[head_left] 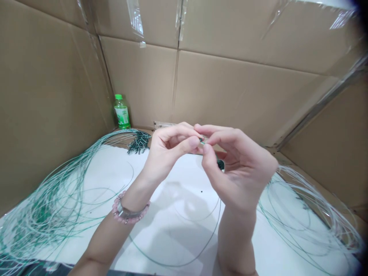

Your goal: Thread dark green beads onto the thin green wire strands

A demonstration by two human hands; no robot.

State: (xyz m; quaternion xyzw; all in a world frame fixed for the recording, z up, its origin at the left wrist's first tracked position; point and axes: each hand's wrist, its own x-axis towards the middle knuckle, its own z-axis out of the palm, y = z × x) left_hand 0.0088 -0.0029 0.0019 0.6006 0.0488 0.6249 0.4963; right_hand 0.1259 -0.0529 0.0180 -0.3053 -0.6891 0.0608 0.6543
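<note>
Both hands are raised in front of me above a white work surface (115, 163). My left hand (171, 149) pinches a thin green wire (202, 143) between thumb and forefinger. My right hand (240, 168) faces it, thumb and fingers closed on the same wire, close to the left fingertips. The wire's exact end is too small to make out. A small dark green bundle (220, 165) shows beside the right palm, partly hidden by the fingers. Below the hands, a thin green strand (172, 265) curves in a loop over the surface.
A large tangle of green and white wires (48, 207) lies on the left, with dark ends (139, 142) gathered at the back. More pale wires (324, 207) lie on the right. A green-capped bottle (122, 113) stands in the back left corner. Cardboard walls (224, 88) enclose the surface.
</note>
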